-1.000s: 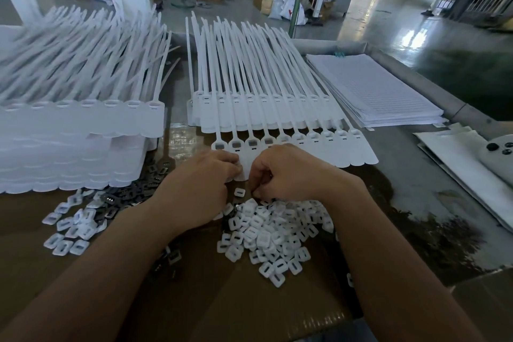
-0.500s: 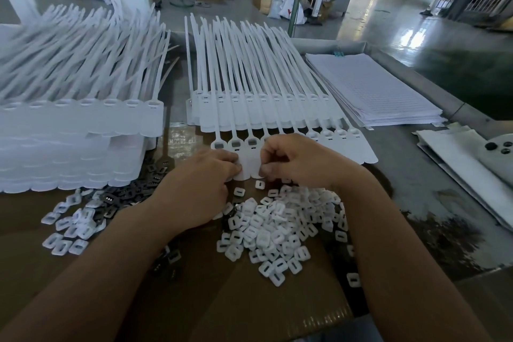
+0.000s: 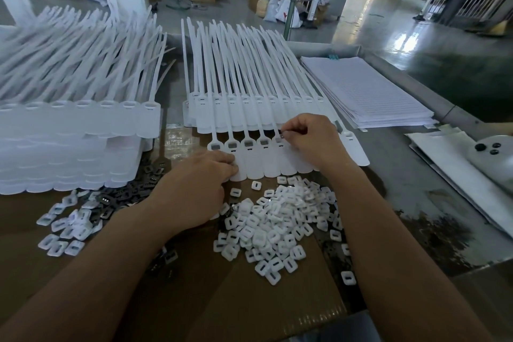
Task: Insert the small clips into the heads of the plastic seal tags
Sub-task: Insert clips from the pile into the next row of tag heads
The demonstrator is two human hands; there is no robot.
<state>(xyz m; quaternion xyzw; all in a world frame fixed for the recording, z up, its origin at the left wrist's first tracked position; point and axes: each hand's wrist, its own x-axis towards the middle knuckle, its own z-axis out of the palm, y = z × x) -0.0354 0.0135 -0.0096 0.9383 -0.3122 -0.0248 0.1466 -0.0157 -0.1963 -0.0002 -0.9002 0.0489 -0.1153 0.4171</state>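
Observation:
A joined row of white seal tags (image 3: 273, 166) lies flat before me, heads (image 3: 251, 143) toward the far side, straps fanning away. Several heads at the left of the row show a dark clip inside. My right hand (image 3: 311, 140) pinches a small dark clip (image 3: 281, 136) over a head near the row's middle. Fingers of my left hand (image 3: 198, 189) press on the tags' lower left edge. A heap of white square caps (image 3: 280, 223) lies just below the row. Dark metal clips (image 3: 125, 196) are scattered to the left.
A tall stack of white seal tags (image 3: 77, 130) fills the left. More tag strips (image 3: 249, 108) lie under the worked row. A pile of lined paper sheets (image 3: 369, 91) sits at right, a white machine part (image 3: 491, 158) at far right. Brown cardboard (image 3: 249, 300) covers the near table.
My right hand rose from the cap heap to the tag heads, now pinching a dark clip there. My left hand stayed on the tags' lower edge.

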